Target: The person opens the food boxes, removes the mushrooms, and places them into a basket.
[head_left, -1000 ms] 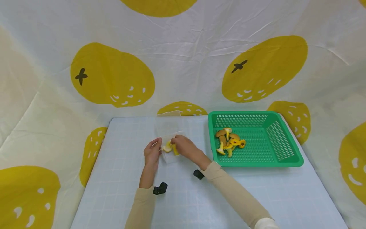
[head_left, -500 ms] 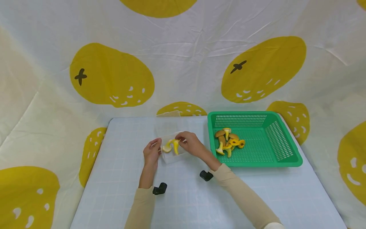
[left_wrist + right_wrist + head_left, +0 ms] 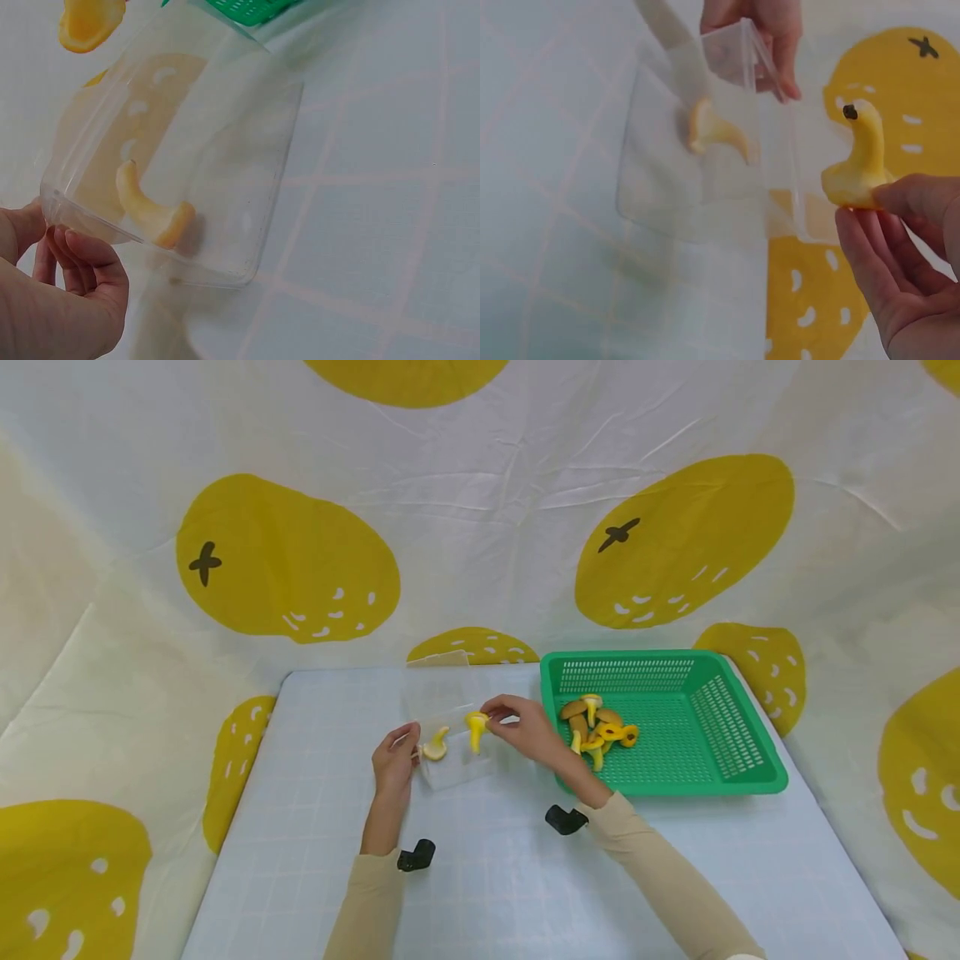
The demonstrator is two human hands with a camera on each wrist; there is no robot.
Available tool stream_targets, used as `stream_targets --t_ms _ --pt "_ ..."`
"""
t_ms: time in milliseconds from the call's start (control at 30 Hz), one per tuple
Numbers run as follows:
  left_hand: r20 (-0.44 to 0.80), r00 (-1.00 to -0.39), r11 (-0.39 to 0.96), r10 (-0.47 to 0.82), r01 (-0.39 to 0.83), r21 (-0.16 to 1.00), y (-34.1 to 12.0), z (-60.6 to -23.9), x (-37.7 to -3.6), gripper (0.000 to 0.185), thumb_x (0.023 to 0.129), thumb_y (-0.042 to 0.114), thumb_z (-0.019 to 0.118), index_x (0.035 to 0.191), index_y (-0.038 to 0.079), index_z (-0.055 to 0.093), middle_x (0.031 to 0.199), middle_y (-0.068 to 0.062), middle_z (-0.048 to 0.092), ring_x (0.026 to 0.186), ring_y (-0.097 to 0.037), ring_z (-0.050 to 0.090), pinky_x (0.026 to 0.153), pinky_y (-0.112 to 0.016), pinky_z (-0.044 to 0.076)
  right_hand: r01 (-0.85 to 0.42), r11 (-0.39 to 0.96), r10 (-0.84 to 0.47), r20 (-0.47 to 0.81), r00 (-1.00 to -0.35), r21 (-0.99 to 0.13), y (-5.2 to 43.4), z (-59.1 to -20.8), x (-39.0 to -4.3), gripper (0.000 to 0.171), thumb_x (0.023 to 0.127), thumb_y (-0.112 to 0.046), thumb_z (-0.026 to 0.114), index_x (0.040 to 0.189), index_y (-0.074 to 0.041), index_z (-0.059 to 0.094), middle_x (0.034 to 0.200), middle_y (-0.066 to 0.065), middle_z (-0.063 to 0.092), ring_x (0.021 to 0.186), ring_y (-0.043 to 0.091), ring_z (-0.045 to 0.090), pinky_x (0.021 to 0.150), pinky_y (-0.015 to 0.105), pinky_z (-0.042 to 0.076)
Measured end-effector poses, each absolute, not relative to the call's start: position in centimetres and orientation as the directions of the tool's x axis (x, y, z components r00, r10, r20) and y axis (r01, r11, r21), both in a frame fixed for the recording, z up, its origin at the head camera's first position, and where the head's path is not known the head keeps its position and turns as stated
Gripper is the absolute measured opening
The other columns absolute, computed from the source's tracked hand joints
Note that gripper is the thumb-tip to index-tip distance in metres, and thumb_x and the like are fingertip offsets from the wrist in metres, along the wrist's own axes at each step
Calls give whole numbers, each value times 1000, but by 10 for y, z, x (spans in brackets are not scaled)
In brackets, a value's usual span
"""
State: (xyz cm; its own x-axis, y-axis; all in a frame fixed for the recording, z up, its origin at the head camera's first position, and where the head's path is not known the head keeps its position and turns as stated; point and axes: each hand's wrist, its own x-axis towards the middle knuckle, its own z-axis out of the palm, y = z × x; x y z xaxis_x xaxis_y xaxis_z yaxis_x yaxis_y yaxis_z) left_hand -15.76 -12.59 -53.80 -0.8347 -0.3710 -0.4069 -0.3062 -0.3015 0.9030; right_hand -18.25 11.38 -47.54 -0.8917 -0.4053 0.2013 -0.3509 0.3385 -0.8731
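A clear plastic box (image 3: 461,770) with a raised lid stands on the table. My left hand (image 3: 392,766) pinches its left edge between thumb and fingers, as the left wrist view shows. One yellow mushroom (image 3: 150,214) with a curved stem lies inside the box. Between the thumb and fingertips of my right hand (image 3: 531,732) is a second yellow mushroom (image 3: 866,154), gripped by its cap. In the head view its stem points down, above the right part of the box.
A green plastic basket (image 3: 675,790) stands at the back right, holding several brown and yellow mushrooms (image 3: 609,732) at its left end. Behind the table hangs a white cloth with yellow fruit prints. The table has a pale checked cover (image 3: 480,877).
My right hand has moved up and to the right from inside the box, lifting the yellow mushroom with it. The left hand stays at the box edge, and the other mushroom remains inside.
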Motion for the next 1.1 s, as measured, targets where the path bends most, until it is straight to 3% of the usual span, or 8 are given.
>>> stream_targets --t_ms 133,400,600,833,1100 --pt "-408 -837 -307 -365 -305 901 -126 -538 -157 36 96 30 76 122 7 69 109 -12 67 79 -12 54 65 -20 47 -308 325 -387 172 -906 -894 126 -470 -180 16 98 -4 69 114 -2 71 111 12 72 98 26 68 87 33 58" --pt "-406 -848 -308 -341 -308 900 -128 -538 -158 38 96 30 75 125 6 67 92 2 64 79 -12 54 67 -21 47 -257 348 -316 145 -938 -902 155 -468 -173 19 97 -5 72 116 -2 71 113 14 72 99 28 69 86 36 58" --pt "-410 -839 -285 -358 -320 903 -127 -538 -159 37 96 32 76 123 8 68 101 -4 66 81 -12 55 67 -21 47 -203 330 -264 117 -957 -922 179 -468 -168 22 96 -9 73 118 -4 71 112 12 72 98 26 69 80 26 57" --pt "-401 -838 -281 -370 -310 908 -128 -539 -159 35 96 30 76 123 7 69 95 -1 65 79 -12 54 66 -20 47 -201 316 -204 141 -969 -927 202 -469 -163 25 96 -9 74 119 -1 70 113 16 71 101 27 67 84 21 55" --pt "-392 -843 -305 -368 -289 908 -128 -539 -159 34 96 26 76 121 5 69 89 -1 65 73 -11 54 63 -20 47 -240 240 -135 213 -968 -941 229 -476 -153 27 96 -4 72 121 6 67 116 26 67 98 17 66 79 19 55"
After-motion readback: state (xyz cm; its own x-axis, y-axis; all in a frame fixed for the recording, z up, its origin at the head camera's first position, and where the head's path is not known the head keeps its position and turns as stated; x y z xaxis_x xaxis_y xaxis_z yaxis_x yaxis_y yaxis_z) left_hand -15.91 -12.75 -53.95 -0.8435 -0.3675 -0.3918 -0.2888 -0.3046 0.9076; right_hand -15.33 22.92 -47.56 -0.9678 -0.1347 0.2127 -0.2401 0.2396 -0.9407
